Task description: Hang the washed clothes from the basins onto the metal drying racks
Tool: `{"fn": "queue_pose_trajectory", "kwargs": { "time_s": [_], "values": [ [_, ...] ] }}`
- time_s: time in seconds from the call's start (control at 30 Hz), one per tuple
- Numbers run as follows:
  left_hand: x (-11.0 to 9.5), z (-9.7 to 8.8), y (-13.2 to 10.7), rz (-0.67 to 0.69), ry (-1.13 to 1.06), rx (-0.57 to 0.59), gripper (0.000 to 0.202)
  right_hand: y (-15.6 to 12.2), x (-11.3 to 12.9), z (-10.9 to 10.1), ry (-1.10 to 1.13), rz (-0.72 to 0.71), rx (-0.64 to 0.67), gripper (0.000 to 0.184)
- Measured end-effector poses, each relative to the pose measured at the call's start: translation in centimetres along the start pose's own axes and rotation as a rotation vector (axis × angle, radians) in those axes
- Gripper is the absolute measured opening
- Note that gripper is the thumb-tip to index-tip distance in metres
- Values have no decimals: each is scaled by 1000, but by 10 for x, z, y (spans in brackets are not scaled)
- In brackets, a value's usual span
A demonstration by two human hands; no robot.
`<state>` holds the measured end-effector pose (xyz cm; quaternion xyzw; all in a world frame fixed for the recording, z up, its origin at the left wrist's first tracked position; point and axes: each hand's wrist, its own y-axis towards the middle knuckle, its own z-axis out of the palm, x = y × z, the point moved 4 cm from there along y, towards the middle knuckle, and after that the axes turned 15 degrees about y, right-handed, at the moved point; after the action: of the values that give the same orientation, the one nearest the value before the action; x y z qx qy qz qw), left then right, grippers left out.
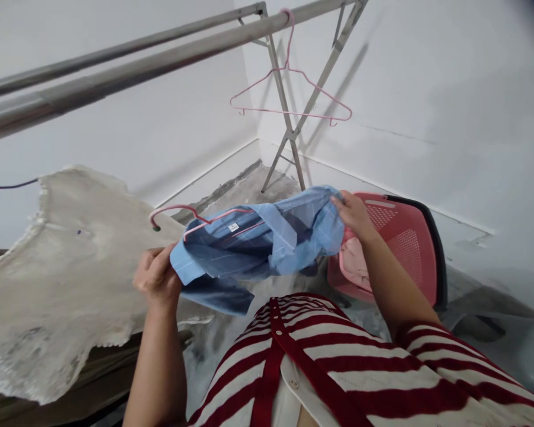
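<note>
A light blue checked shirt (289,228) stretches between my two hands in front of my body. Inside its collar area sits a pink hanger (196,214), its hook pointing out to the left and its bar partly hidden by the cloth. My left hand (159,274) is closed on the shirt's left edge, just below the hook. On the other side, my right hand (353,213) pinches the shirt's right end. A small white label (234,227) shows on the inner cloth.
An empty pink hanger (289,89) hangs from the metal drying rack's bar (160,56) above. On the right, a pink plastic basket (409,237) with a black rim stands on the floor. A whitish, worn cloth (71,255) spreads at left. White walls meet behind the rack.
</note>
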<state>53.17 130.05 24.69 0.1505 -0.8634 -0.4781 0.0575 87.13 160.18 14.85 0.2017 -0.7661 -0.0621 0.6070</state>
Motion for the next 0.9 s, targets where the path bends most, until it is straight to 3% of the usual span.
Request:
{"fn": "queue_pose_trajectory", "kwargs": {
  "time_s": [0.07, 0.17, 0.23, 0.33, 0.43, 0.57, 0.7, 0.8, 0.9],
  "values": [
    [-5, 3, -2, -30, 14, -22, 15, -2, 17, -2, -87, -51, 93, 10],
    [-19, 13, -2, -13, 30, 38, 16, -12, 64, 2, -101, -351, 167, 32],
    [-28, 22, 0, 14, 33, 116, 18, -22, 90, 18, -90, -507, 371, 35],
    [-31, 30, 5, 46, 8, 178, 20, -31, 102, 41, -82, -504, 663, 30],
    [-30, 33, 9, 74, -121, 200, 20, -26, 93, 47, -132, -397, 626, 31],
    [-38, 32, 3, -123, -236, 127, 27, -21, 84, 48, -273, -322, 539, 31],
    [-57, 56, -10, -163, -5, 258, 43, -30, 91, 60, -324, -433, 527, 29],
    [-44, 73, -12, -194, 119, 313, 25, -39, 85, 69, -390, -512, 495, 27],
    [-28, 76, -13, -240, 135, 303, 28, -45, 66, 80, -481, -550, 557, 28]
  ]
}}
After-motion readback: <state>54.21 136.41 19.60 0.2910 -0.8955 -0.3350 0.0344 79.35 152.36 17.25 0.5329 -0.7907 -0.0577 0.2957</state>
